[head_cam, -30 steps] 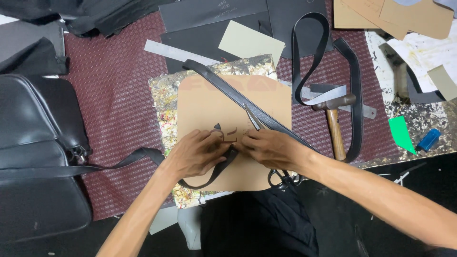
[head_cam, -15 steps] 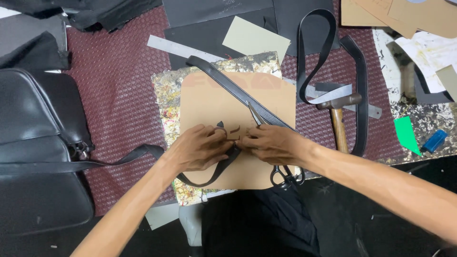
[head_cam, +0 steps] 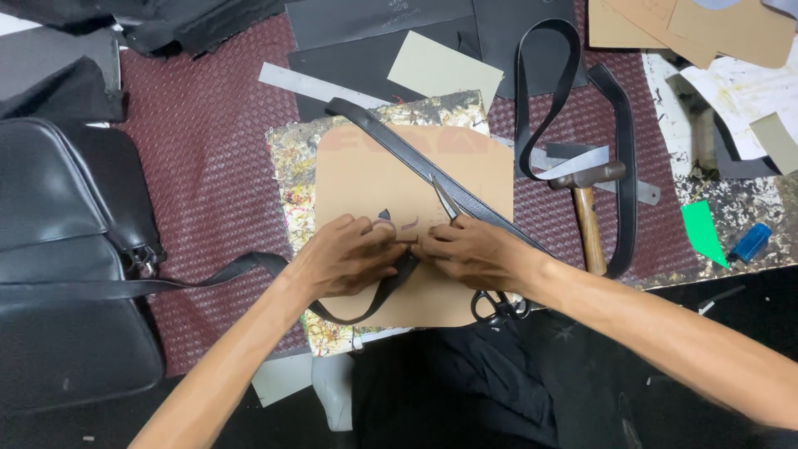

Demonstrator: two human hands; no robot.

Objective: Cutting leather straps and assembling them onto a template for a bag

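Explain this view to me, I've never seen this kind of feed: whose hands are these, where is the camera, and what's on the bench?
There is no machine here: a person works with two bare hands, filmed by a camera worn on their head and looking down. The left hand and right hand meet over a tan card sheet and pinch the end of a black strap that runs left to a black bag. Scissors lie under the right hand, blades pointing up. A second long black strap crosses the card. To the right lie a hammer, a looped black strap and a metal ruler, all on a dark red mat.
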